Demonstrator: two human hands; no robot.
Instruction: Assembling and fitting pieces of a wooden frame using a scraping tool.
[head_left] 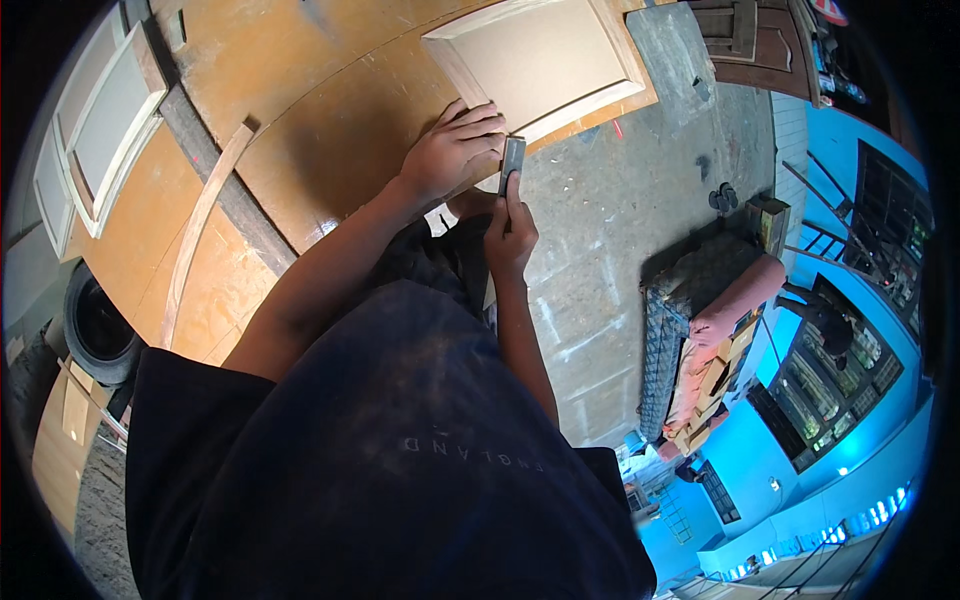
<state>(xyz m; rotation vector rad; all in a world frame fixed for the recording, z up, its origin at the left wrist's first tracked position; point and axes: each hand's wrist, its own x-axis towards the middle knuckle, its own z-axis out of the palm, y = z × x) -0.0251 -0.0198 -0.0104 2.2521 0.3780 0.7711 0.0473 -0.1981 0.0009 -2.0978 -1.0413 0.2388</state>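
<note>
A pale wooden panel with a raised light frame lies on the orange-brown worktable, at its right end. My left hand rests by the panel's near corner, fingers stretched out over the frame's edge. Close beside those fingertips, my right hand grips a flat dark-grey block. Its index finger lies along the block, and the block's far end sits against the frame's corner. The block's underside is hidden, so I cannot tell its exact kind.
A thin curved wood strip and a grey beam lie on the table's left. Farther left are framed panels and a black tyre. Rightward, past the concrete floor, stands a sofa-like piece holding wood pieces; sandals lie near it.
</note>
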